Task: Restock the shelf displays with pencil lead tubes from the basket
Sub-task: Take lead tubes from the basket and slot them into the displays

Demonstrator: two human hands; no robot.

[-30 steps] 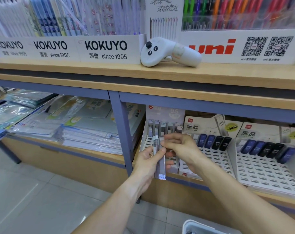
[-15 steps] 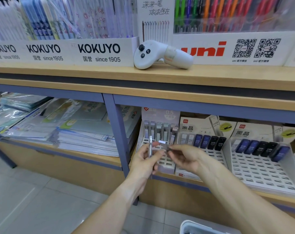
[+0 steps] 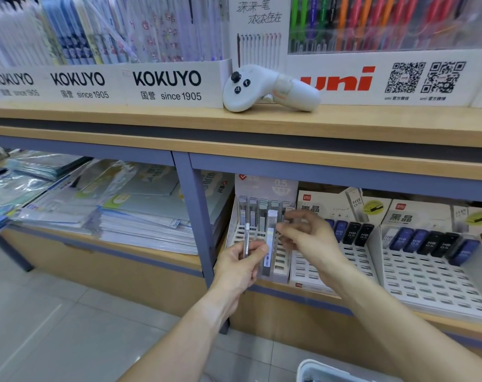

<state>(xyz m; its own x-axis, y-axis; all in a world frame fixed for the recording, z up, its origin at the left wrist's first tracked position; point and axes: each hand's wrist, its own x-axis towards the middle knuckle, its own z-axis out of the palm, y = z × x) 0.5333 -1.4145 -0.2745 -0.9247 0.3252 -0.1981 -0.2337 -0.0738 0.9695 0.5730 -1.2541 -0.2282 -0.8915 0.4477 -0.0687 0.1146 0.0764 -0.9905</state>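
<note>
Two tubes [image 3: 268, 241] pinched upright in left hand [image 3: 241, 267] before rack [image 3: 234, 232]; right hand [image 3: 307, 238] loosely spread, blurred. Mostly unfilled: few tubes racked, many slots bare, basket [image 3: 317, 372] below.

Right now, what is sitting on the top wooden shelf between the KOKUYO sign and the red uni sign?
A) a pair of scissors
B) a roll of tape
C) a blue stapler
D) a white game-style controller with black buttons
D: a white handheld controller with black buttons lies on its side on the top wooden shelf, right between the KOKUYO sign and the red uni sign.
</note>
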